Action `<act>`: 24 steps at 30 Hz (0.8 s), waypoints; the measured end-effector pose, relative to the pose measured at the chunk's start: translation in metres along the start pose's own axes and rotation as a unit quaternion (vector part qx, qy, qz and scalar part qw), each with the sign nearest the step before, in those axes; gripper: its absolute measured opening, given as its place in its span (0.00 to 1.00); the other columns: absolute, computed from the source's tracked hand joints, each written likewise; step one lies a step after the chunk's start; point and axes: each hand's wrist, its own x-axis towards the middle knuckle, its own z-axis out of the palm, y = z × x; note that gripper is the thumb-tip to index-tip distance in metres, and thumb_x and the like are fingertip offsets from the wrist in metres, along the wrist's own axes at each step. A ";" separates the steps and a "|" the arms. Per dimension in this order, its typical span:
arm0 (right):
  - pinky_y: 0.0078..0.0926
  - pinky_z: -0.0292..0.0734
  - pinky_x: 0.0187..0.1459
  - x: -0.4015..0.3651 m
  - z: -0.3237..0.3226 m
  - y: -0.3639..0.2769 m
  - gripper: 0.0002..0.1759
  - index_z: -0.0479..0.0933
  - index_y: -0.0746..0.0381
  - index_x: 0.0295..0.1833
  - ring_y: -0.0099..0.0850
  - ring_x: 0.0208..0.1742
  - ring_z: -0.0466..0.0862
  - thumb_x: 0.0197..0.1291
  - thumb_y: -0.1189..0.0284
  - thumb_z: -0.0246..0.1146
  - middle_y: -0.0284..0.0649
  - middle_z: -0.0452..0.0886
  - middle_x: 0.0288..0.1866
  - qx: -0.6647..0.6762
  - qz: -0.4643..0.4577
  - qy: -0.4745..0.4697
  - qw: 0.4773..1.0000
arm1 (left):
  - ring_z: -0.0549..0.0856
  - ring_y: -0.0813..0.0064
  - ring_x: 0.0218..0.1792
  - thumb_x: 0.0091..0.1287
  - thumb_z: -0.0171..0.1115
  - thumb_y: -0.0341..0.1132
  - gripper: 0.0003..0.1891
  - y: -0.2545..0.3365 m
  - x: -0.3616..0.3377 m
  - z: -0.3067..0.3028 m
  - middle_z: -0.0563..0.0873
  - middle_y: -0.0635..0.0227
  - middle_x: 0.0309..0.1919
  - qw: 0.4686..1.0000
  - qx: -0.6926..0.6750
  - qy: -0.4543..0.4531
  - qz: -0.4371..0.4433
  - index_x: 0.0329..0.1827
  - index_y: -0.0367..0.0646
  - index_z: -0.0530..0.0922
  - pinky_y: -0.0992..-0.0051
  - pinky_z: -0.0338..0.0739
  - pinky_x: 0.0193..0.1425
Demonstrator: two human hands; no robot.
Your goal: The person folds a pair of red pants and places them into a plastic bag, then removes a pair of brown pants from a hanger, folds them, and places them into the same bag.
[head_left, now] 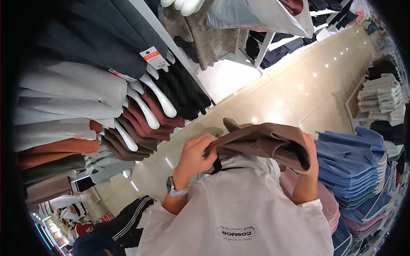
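A brown ribbed garment [260, 138] is stretched between my two hands, in front of my light shirt, with its folded opening towards the right. My left hand [197, 151], with a watch [177, 187] on its wrist, pinches the garment's left edge between thumb and fingers. My right hand [310, 149] grips the right end, its fingers partly hidden behind the cloth.
Hanging clothes on white hangers [149, 112] fill the left. Folded blue clothes [350, 158] are stacked at the right. A plastic bag [256, 17] is at the top. A person in a striped black sleeve [130, 215] is at the lower left. Tiled floor [294, 85] shows beyond.
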 end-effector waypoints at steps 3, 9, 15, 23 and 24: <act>0.22 0.73 0.32 -0.003 0.000 -0.001 0.28 0.74 0.70 0.52 0.44 0.26 0.78 0.46 0.68 0.71 0.48 0.79 0.29 0.006 0.003 -0.010 1.000 | 0.84 0.66 0.36 0.50 0.64 0.20 0.22 -0.002 -0.008 0.019 0.82 0.55 0.41 0.992 -0.084 0.087 -0.047 0.50 0.36 0.74 0.75 0.77 0.42; 0.24 0.74 0.31 -0.001 -0.005 -0.002 0.26 0.74 0.70 0.51 0.45 0.26 0.80 0.49 0.67 0.70 0.47 0.79 0.29 0.024 0.000 -0.047 0.999 | 0.82 0.64 0.42 0.48 0.74 0.25 0.22 0.015 0.010 0.020 0.76 0.54 0.55 0.984 -0.115 0.073 0.111 0.47 0.40 0.77 0.70 0.78 0.46; 0.25 0.73 0.28 -0.005 -0.001 -0.005 0.20 0.75 0.69 0.47 0.43 0.24 0.80 0.54 0.67 0.68 0.46 0.78 0.27 0.040 -0.005 -0.048 0.998 | 0.82 0.67 0.37 0.49 0.71 0.25 0.12 0.023 0.024 0.028 0.80 0.59 0.47 0.996 -0.038 -0.006 0.079 0.36 0.37 0.80 0.72 0.76 0.44; 0.23 0.71 0.27 -0.012 -0.007 0.010 0.15 0.75 0.68 0.42 0.38 0.21 0.76 0.53 0.70 0.66 0.45 0.75 0.24 -0.027 0.031 0.064 0.997 | 0.82 0.71 0.31 0.58 0.61 0.21 0.07 0.004 0.013 0.046 0.82 0.61 0.32 0.972 -0.048 0.203 -0.105 0.39 0.36 0.76 0.78 0.72 0.34; 0.23 0.71 0.28 -0.012 -0.009 0.008 0.15 0.75 0.68 0.42 0.38 0.21 0.77 0.53 0.70 0.66 0.45 0.76 0.25 -0.041 0.023 0.074 0.996 | 0.82 0.71 0.30 0.58 0.62 0.22 0.07 0.005 0.010 0.041 0.82 0.62 0.32 0.978 -0.053 0.188 -0.074 0.38 0.37 0.77 0.78 0.72 0.34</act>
